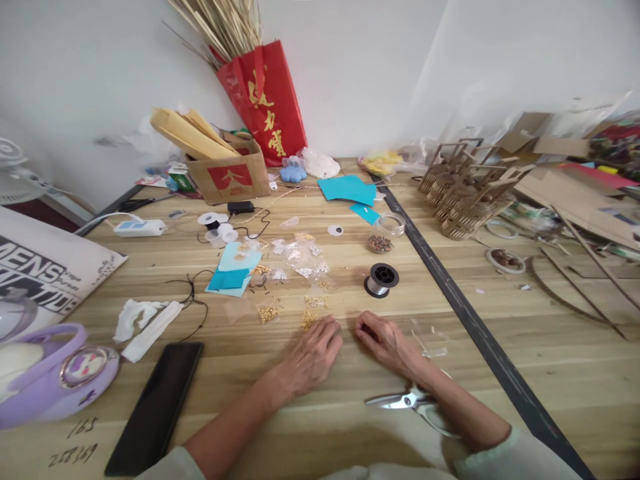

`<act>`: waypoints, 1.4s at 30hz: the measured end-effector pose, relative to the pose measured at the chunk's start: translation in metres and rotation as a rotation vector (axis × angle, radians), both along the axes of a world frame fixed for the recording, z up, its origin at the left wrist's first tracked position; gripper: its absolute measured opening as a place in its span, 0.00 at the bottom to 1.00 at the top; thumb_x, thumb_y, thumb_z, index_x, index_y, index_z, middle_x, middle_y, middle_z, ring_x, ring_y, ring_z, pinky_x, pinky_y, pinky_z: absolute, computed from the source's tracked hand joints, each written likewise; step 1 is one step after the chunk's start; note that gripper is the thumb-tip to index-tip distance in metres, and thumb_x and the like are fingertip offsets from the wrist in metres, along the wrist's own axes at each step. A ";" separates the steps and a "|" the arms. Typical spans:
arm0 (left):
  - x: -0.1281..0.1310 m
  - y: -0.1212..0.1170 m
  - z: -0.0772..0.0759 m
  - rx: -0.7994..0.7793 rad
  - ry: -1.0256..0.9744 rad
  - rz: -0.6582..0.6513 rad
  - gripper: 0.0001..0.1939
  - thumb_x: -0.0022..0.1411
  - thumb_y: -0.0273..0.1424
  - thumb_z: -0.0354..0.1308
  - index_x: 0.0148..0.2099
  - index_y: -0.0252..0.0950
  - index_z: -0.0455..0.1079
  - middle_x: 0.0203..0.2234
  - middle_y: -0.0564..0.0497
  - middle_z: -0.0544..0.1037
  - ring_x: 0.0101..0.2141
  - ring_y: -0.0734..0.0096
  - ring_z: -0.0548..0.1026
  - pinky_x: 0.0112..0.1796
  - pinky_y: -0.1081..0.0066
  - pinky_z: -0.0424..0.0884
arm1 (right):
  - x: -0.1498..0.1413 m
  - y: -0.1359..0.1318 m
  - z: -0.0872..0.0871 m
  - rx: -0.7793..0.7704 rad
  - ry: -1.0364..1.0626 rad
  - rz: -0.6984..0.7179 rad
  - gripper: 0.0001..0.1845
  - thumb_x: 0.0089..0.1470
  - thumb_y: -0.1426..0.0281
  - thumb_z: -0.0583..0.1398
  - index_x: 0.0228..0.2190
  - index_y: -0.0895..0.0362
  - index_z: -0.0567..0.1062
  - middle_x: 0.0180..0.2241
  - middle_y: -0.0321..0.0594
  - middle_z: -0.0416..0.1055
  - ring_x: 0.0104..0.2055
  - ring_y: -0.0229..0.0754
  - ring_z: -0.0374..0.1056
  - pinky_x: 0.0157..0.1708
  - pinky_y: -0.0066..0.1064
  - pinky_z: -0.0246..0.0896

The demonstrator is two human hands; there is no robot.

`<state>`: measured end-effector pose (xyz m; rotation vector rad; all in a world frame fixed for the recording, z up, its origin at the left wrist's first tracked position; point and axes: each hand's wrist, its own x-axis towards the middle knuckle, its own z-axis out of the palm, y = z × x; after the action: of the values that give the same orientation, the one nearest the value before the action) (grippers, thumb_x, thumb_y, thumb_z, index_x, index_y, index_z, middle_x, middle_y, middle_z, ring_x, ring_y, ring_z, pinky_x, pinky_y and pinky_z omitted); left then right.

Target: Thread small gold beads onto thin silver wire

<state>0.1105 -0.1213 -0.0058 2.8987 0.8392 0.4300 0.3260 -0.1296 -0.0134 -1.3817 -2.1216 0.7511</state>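
Observation:
My left hand (313, 353) rests low over the table, fingers curled down together beside a small pile of gold beads (309, 319). Whatever its fingertips may pinch is too small to make out. A short gap to the right, my right hand (384, 341) is closed, thumb and forefinger brought together; any thing between them is hidden. Beyond it stands a black spool of fine clear line (381, 280). Scissors (407, 400) with pale handles lie partly under my right forearm. More gold beads (269, 313) sit in a little heap farther left.
Small plastic bags (300, 257) and blue cards (230, 280) lie ahead. A black phone (155, 407), folded tissue (150, 330) and purple kettle-like object (60, 380) are on the left. Small wooden baskets (460, 200) stand right of the dark strip (450, 293). A cardboard box (230, 177) stands behind.

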 end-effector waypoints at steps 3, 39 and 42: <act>0.000 0.000 0.001 0.029 0.036 0.001 0.10 0.61 0.18 0.44 0.40 0.31 0.65 0.47 0.39 0.70 0.54 0.56 0.65 0.53 0.58 0.64 | 0.000 0.000 0.001 -0.001 -0.003 0.001 0.05 0.59 0.72 0.51 0.31 0.55 0.65 0.27 0.34 0.65 0.27 0.36 0.62 0.28 0.27 0.52; -0.001 0.001 -0.001 0.044 -0.005 0.008 0.09 0.63 0.20 0.44 0.40 0.32 0.64 0.49 0.39 0.70 0.55 0.60 0.65 0.53 0.59 0.63 | 0.000 -0.001 0.001 -0.020 0.008 -0.004 0.06 0.59 0.71 0.51 0.31 0.55 0.65 0.27 0.35 0.66 0.27 0.37 0.62 0.28 0.27 0.52; -0.001 0.000 -0.001 0.043 -0.001 0.010 0.09 0.63 0.20 0.44 0.40 0.32 0.64 0.49 0.39 0.70 0.55 0.59 0.65 0.53 0.59 0.63 | 0.000 -0.001 0.000 -0.017 -0.002 -0.003 0.05 0.59 0.71 0.51 0.31 0.55 0.65 0.27 0.36 0.66 0.27 0.37 0.62 0.28 0.27 0.52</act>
<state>0.1096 -0.1209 -0.0071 2.9345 0.8550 0.4569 0.3258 -0.1302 -0.0131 -1.3949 -2.1186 0.7682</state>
